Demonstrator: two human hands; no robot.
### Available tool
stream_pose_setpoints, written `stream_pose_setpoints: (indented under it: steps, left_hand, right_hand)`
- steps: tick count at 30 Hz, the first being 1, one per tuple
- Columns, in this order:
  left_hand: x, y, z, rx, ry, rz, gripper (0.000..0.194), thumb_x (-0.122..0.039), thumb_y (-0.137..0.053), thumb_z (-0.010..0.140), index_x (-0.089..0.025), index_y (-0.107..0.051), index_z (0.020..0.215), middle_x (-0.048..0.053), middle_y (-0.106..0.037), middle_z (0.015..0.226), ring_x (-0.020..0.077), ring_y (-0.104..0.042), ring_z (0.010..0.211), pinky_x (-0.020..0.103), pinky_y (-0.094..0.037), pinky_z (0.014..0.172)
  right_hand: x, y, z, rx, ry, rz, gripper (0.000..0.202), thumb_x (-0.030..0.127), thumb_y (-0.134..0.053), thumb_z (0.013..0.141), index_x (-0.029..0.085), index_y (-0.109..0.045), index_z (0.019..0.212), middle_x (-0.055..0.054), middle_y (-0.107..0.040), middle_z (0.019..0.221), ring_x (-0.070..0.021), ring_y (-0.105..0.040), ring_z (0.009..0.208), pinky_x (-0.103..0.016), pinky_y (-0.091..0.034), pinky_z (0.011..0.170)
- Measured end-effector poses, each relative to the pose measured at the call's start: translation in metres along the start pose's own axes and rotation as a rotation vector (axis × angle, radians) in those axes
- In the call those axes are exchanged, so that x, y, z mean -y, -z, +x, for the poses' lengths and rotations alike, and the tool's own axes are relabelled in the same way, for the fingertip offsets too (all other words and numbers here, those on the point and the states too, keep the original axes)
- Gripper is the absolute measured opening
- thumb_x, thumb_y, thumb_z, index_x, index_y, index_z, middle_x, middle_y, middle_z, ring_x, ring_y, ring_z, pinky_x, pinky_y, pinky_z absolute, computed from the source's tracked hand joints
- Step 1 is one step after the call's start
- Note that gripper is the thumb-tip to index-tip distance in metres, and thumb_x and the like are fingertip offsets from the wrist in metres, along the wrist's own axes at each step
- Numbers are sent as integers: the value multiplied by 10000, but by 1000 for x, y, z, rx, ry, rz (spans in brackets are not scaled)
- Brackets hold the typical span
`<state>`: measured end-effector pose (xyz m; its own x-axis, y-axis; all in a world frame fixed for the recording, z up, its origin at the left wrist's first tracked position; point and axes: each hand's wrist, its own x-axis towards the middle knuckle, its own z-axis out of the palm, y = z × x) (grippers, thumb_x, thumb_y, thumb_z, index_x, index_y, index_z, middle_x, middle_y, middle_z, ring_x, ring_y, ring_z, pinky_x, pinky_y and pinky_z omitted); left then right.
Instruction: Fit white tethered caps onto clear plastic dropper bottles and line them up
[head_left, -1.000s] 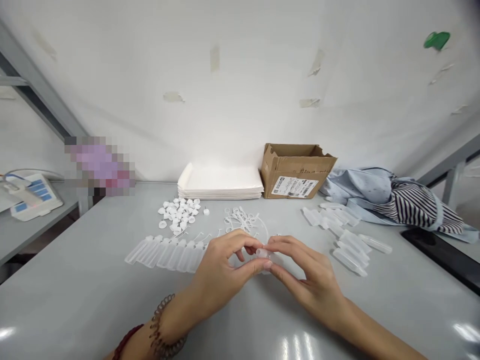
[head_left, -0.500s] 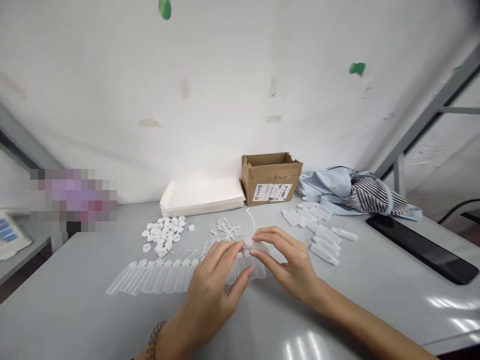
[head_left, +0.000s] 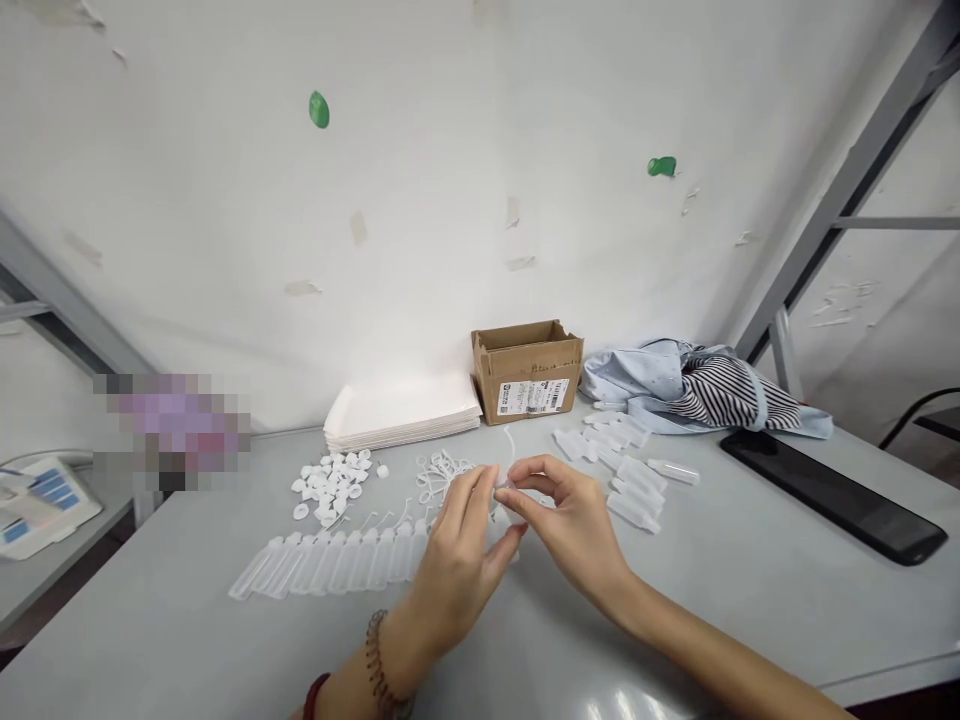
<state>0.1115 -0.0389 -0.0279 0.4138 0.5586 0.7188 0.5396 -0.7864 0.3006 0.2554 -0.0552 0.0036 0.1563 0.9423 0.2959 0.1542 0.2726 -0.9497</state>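
Observation:
My left hand (head_left: 461, 545) and my right hand (head_left: 566, 515) meet fingertip to fingertip over the middle of the table. Between them is a small translucent squeeze bottle (head_left: 537, 496), mostly hidden by the right fingers. My left fingers press at its white cap, which they largely cover. A thin bent white tube (head_left: 511, 445) rises above the fingertips. Left of and partly behind my left hand lies a row of translucent squeeze bottles (head_left: 341, 562) with white caps and bent tips.
Loose white caps (head_left: 330, 485) and thin white tubes (head_left: 442, 475) lie beyond the row. More bottles (head_left: 637, 480) lie at right, beside a black phone (head_left: 832, 498). A white stack of sheets (head_left: 401, 415), a cardboard box (head_left: 529, 370) and striped cloth (head_left: 720, 390) line the wall.
The view has tilted up and shifted. Both hands remain together at the bottle; the white cap, plainly seen before, is now mostly covered by my fingers.

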Motion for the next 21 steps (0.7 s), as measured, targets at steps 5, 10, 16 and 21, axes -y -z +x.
stream_pose_setpoints:
  steps: [5, 10, 16, 21]
  left_hand:
    - [0, 12, 15, -31, -58, -100, 518, -110, -585, 837, -198, -399, 1313, 114, -582, 1100, 239, -588, 1012, 367, -537, 851]
    - [-5, 18, 32, 25, -55, -240, 508, -138, -674, 782, -201, -470, 1243, 94, -617, 1084, 228, -568, 956, 360, -518, 809]
    - [-4, 1, 26, 155, 8, -207, 463, -200, -684, 768, -199, -494, 1190, 88, -609, 1070, 261, -532, 1010, 423, -478, 868]
    - [-2, -2, 19, 293, 68, -141, 401, -212, -682, 724, -191, -539, 1098, 81, -606, 1022, 280, -507, 998, 431, -466, 854]
  right_hand:
    - [11, 13, 8, 175, -137, 223, 446, 370, -720, 745, 244, -497, 1110, -22, -695, 874, -197, -702, 799, -299, -563, 647]
    - [17, 29, 19, 360, -51, 136, 293, 389, -554, 885, 203, -627, 1099, -50, -734, 889, -205, -695, 871, -376, -526, 840]
    - [8, 50, 29, 368, 18, -286, 189, 256, -577, 854, 192, -728, 759, -19, -743, 738, -186, -683, 718, -295, -522, 664]
    - [-5, 55, 29, 519, 176, -587, 223, 101, -529, 853, 183, -690, 722, 0, -718, 691, -153, -662, 658, -259, -492, 632]
